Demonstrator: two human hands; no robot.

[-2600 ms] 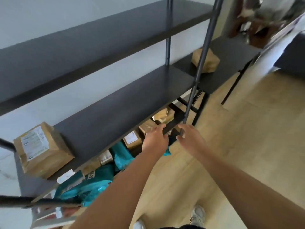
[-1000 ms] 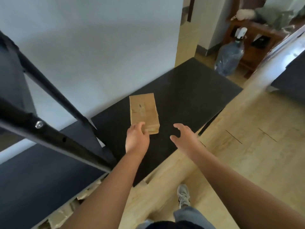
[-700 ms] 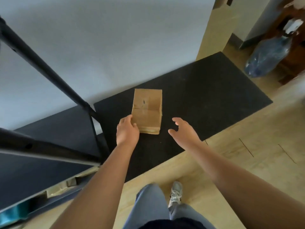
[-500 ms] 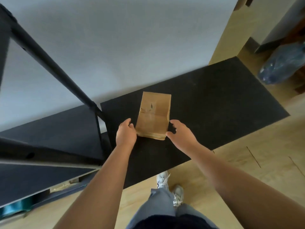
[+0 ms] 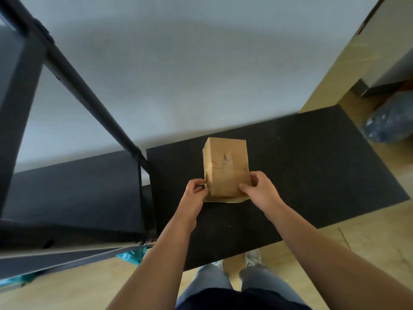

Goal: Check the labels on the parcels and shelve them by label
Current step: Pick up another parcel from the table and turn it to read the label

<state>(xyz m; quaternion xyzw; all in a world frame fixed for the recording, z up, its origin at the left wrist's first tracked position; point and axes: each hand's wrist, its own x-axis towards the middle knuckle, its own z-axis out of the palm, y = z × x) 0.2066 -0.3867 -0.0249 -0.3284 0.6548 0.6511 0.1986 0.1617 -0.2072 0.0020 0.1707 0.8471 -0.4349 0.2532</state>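
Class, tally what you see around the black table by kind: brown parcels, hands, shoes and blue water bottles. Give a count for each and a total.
Brown parcel: 1
Hands, left hand and right hand, both on the parcel: 2
Shoes: 2
Blue water bottle: 1
Total: 6

The black shelf surface [image 5: 312,175] lies bare to the right of the brown parcel [image 5: 225,166] and in front of it toward the near edge — open room for a hand. Behind the parcel only a narrow strip remains before the grey wall [image 5: 190,74]. To the left, a slanted black frame post [image 5: 89,92] and its upright bar [image 5: 139,175] close off that side — approach from above is unobstructed.
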